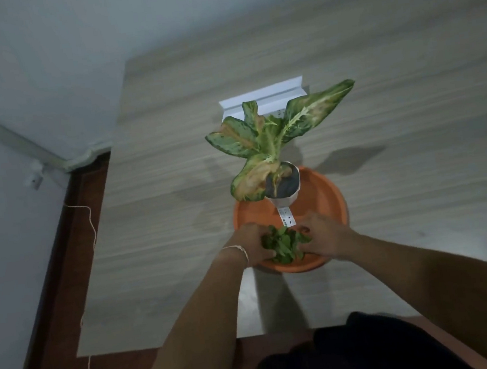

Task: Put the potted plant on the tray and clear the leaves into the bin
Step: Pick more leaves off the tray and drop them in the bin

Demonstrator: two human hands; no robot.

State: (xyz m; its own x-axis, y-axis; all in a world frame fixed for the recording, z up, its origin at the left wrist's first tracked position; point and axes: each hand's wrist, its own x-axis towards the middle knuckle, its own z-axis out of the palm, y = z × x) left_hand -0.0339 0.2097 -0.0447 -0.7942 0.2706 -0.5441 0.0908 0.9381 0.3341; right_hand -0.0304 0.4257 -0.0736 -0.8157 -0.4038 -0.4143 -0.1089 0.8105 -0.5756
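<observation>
Head view, looking down. Wood-grain table fills most of the frame; wall and floor edge run along the 9 o'clock side.

Orange tray, round and shallow, sits at table centre, directly ahead of me. Potted plant already stands on it, upright, toward the tray's 12 o'clock rim; its variegated leaves fan out toward 12 and 1 o'clock. So the first half of the task reads as done.

White box lies beyond the plant at 12 o'clock, partly hidden by foliage. Probably the bin, but I cannot confirm that from here.

Left hand and right hand are on the tray's 6 o'clock portion, drawn in toward each other and cupped around the loose leaves from 9 and 3 o'clock. Fingers touch the pile on both sides; whether the pile is pinched tight or only gathered, I cannot tell.

Key relation: the pile lies between my hands, about equally near each, with no clear long axis. The box lies straight ahead at 12 o'clock with the plant in between. Judgement: the carry must go around or over the foliage; brushing it could scatter the leaves.
</observation>
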